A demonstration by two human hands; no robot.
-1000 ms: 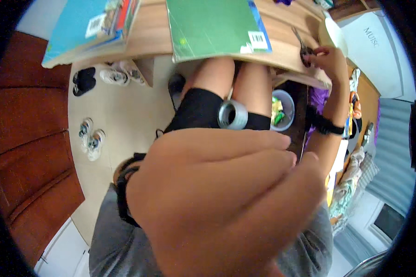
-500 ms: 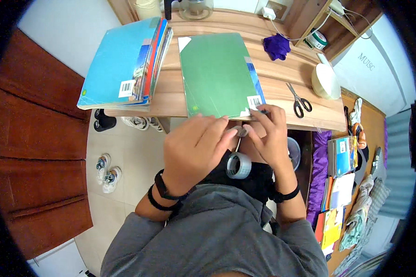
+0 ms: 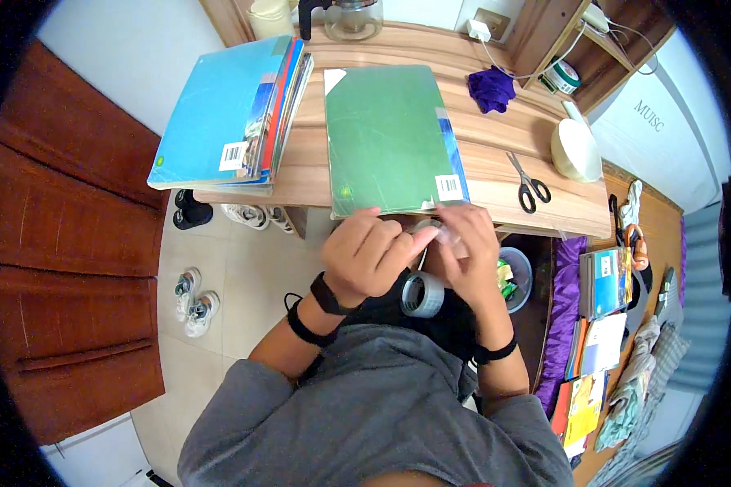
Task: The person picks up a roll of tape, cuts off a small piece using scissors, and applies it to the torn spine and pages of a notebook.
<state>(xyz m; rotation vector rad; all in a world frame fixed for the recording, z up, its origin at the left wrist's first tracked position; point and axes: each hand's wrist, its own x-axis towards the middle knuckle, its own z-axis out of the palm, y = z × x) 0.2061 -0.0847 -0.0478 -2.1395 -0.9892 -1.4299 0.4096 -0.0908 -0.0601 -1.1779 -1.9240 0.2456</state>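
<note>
A green book (image 3: 390, 138) with a barcode sticker and worn white corners lies at the table's front edge. Just below that edge, my left hand (image 3: 369, 252) is closed, its thumb and fingers pinching a strip of clear tape (image 3: 437, 227). My right hand (image 3: 473, 252) pinches the same strip from the other side, fingertips close to the book's lower right corner. A tape roll (image 3: 422, 295) hangs beneath my hands, over my lap. Fingers partly cover the strip, so its exact shape is hard to make out.
A stack of books (image 3: 211, 114) stands on the left of the table (image 3: 495, 174). To the right are scissors (image 3: 528, 183), a cream bowl (image 3: 575, 150) and a purple cloth (image 3: 490, 89). A glass pot (image 3: 353, 18) sits behind; a bin (image 3: 518, 280) stands below.
My right fingers have drawn back slightly from the book's corner, uncovering the barcode. My left hand has moved right, closer to my right hand. The tape roll hangs nearly as before.
</note>
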